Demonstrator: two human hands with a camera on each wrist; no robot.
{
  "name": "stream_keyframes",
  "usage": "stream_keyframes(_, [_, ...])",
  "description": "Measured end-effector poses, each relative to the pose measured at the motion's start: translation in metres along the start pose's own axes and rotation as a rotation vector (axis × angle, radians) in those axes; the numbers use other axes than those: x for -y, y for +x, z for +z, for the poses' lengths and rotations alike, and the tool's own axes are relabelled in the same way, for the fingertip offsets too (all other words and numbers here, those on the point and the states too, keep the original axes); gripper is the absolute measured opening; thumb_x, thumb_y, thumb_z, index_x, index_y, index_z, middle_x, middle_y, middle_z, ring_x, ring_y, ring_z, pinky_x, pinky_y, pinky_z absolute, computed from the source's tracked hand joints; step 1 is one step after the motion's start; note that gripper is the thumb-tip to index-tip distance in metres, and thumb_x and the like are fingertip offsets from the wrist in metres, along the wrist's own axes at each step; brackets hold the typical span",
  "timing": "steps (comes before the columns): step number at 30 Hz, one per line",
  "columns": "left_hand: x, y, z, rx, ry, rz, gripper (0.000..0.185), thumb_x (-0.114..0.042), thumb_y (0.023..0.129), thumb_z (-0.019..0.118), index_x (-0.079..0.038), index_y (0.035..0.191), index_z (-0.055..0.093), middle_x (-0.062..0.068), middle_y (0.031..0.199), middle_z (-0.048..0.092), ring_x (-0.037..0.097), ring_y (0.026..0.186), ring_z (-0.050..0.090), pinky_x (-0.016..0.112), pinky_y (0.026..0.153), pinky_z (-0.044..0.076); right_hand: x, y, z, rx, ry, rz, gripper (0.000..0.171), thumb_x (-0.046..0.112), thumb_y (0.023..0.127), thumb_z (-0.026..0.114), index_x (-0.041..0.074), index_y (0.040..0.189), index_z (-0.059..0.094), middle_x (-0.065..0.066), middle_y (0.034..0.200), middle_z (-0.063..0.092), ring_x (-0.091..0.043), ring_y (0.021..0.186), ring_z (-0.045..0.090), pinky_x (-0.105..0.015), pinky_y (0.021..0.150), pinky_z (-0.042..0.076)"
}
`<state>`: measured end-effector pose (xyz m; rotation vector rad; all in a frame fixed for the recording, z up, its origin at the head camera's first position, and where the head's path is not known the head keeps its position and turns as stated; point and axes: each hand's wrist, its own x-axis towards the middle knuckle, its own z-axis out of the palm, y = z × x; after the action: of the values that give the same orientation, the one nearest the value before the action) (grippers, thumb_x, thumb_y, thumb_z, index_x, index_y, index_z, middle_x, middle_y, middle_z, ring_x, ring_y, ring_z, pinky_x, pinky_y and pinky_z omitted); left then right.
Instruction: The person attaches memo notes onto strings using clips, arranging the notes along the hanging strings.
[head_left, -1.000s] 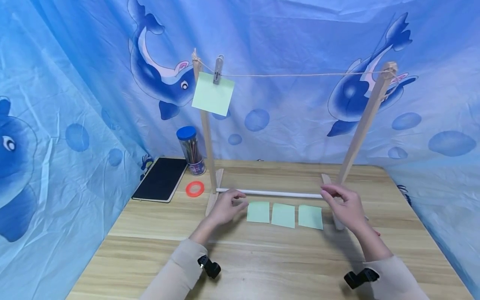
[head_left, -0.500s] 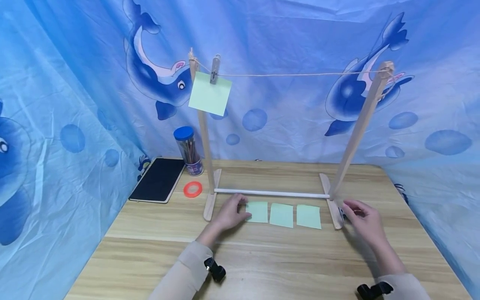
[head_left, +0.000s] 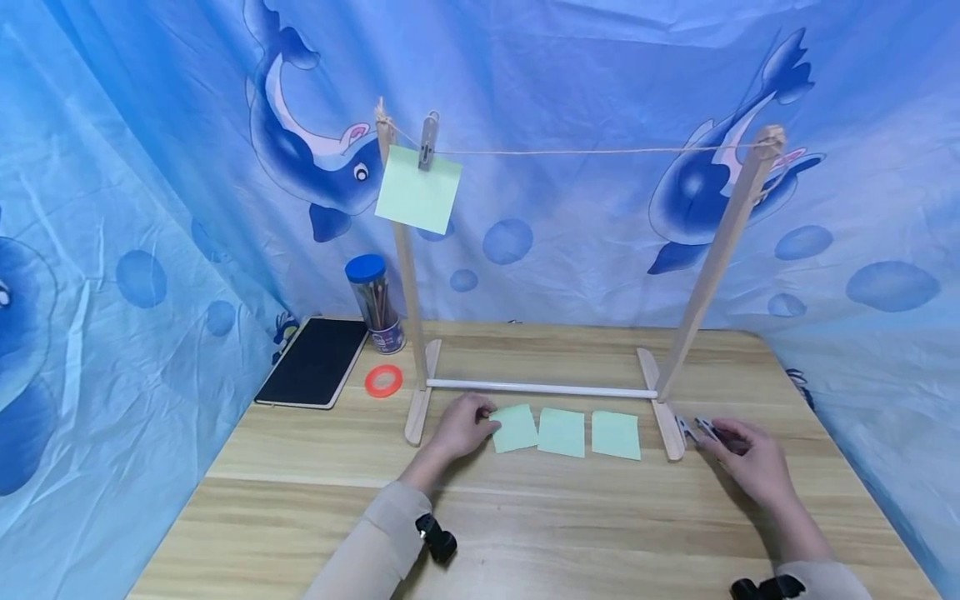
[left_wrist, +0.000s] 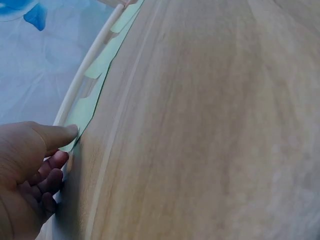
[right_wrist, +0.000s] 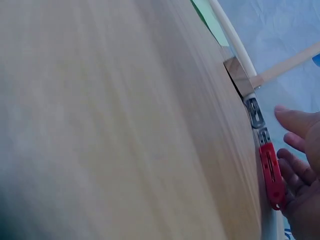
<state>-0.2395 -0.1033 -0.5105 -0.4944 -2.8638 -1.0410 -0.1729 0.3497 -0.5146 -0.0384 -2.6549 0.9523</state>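
Note:
My left hand (head_left: pixel 459 427) pinches the left edge of the leftmost pale green sticky note (head_left: pixel 515 429), which lies slightly turned on the table. In the left wrist view the thumb (left_wrist: pixel 67 132) is on top of this note and the fingers are below. Beside it lie a middle note (head_left: pixel 561 432) and a right note (head_left: pixel 616 435). My right hand (head_left: pixel 757 467) is over the clips right of the rack's foot. Its thumb and fingers are apart in the right wrist view, next to a grey clip (right_wrist: pixel 255 112) and a red clip (right_wrist: pixel 271 175).
A wooden rack has a left post (head_left: pixel 405 275), a right post (head_left: pixel 712 275), a white crossbar (head_left: pixel 540 387) and a string (head_left: pixel 570 152). A grey clip (head_left: pixel 428 142) holds a green note (head_left: pixel 418 193) there. Left stand a tablet (head_left: pixel 313 362), a blue-lidded jar (head_left: pixel 378 304) and red tape (head_left: pixel 383 381).
My right hand has moved from near the crossbar's right end, right and down to the clips. The left hand has taken the leftmost note's edge, and that note has turned slightly.

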Motion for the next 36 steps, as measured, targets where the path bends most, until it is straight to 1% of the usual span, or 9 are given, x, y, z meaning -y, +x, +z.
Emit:
stream_keyframes(3, [0.001,-0.001,0.000,-0.003,-0.003,0.000,0.009,-0.021,0.081,0.072,-0.015,0.087,0.072,-0.007,0.081,0.061,0.009,0.077,0.056,0.027,0.073,0.047,-0.003,-0.001,0.000,0.007,-0.017,0.016,0.044,0.033,0.081,0.073,0.004,0.112,0.065,-0.016,0.104,0.061,-0.023,0.087,0.058,-0.011,0.065,0.043])
stream_keyframes(9, [0.004,-0.001,-0.002,-0.026,-0.061,-0.023,0.004,-0.020,0.085,0.069,-0.017,0.085,0.070,-0.011,0.076,0.062,0.005,0.071,0.056,0.024,0.069,0.048,-0.010,-0.002,-0.003,-0.013,-0.056,-0.050,0.040,0.029,0.077,0.078,0.003,0.104,0.067,-0.012,0.096,0.060,-0.012,0.076,0.055,-0.014,0.060,0.043])
stream_keyframes(11, [0.005,-0.002,-0.002,-0.028,-0.144,-0.050,0.004,-0.018,0.086,0.067,-0.014,0.086,0.068,-0.008,0.075,0.063,0.006,0.066,0.058,0.024,0.065,0.051,-0.014,-0.003,-0.005,-0.017,-0.065,-0.062,0.042,0.028,0.074,0.080,0.002,0.104,0.067,-0.012,0.093,0.061,-0.007,0.073,0.053,-0.015,0.059,0.042])
stream_keyframes(16, [0.005,-0.003,-0.005,-0.018,-0.473,-0.173,0.007,-0.011,0.089,0.063,-0.005,0.091,0.065,0.005,0.074,0.066,0.015,0.059,0.065,0.028,0.054,0.056,-0.020,-0.008,-0.017,0.040,-0.099,-0.029,0.055,0.034,0.072,0.081,-0.002,0.109,0.061,-0.011,0.088,0.063,-0.003,0.069,0.051,-0.018,0.056,0.042])
stream_keyframes(21, [0.005,-0.001,-0.007,-0.072,-0.651,-0.248,0.012,-0.006,0.088,0.063,0.003,0.096,0.065,0.012,0.080,0.068,0.016,0.068,0.068,0.028,0.063,0.058,-0.023,-0.012,-0.033,0.149,-0.181,0.011,0.061,0.045,0.069,0.081,-0.002,0.103,0.062,-0.009,0.084,0.062,-0.010,0.069,0.050,-0.024,0.054,0.040])
stream_keyframes(25, [0.005,0.001,-0.008,-0.135,-0.708,-0.279,0.014,-0.004,0.085,0.066,0.004,0.096,0.067,0.014,0.082,0.069,0.018,0.072,0.068,0.028,0.066,0.057,-0.027,-0.019,-0.043,0.210,-0.210,0.023,0.046,0.043,0.069,0.081,0.003,0.089,0.066,-0.004,0.074,0.055,-0.008,0.063,0.042,-0.024,0.051,0.034])
stream_keyframes(28, [0.005,0.000,-0.010,-0.180,-0.719,-0.299,0.015,-0.002,0.082,0.067,0.003,0.096,0.069,0.014,0.082,0.070,0.021,0.074,0.068,0.029,0.067,0.057,-0.029,-0.023,-0.045,0.209,-0.200,0.009,0.036,0.038,0.070,0.081,0.008,0.083,0.067,-0.001,0.070,0.052,-0.005,0.060,0.039,-0.024,0.050,0.031])
stream_keyframes(32, [0.005,0.000,-0.012,-0.204,-0.767,-0.319,0.017,0.001,0.082,0.067,0.004,0.098,0.070,0.017,0.085,0.070,0.023,0.076,0.069,0.031,0.069,0.057,-0.032,-0.026,-0.047,0.199,-0.179,-0.030,0.032,0.031,0.070,0.082,0.008,0.087,0.069,0.000,0.074,0.055,-0.002,0.062,0.041,-0.022,0.052,0.035])
stream_keyframes(36, [0.004,0.000,-0.014,-0.218,-0.905,-0.362,0.021,0.002,0.083,0.067,0.007,0.103,0.066,0.021,0.091,0.068,0.021,0.078,0.069,0.032,0.075,0.057,-0.035,-0.028,-0.049,0.219,-0.160,-0.041,0.032,0.027,0.071,0.082,0.006,0.092,0.069,-0.001,0.080,0.057,0.000,0.065,0.043,-0.020,0.054,0.039])
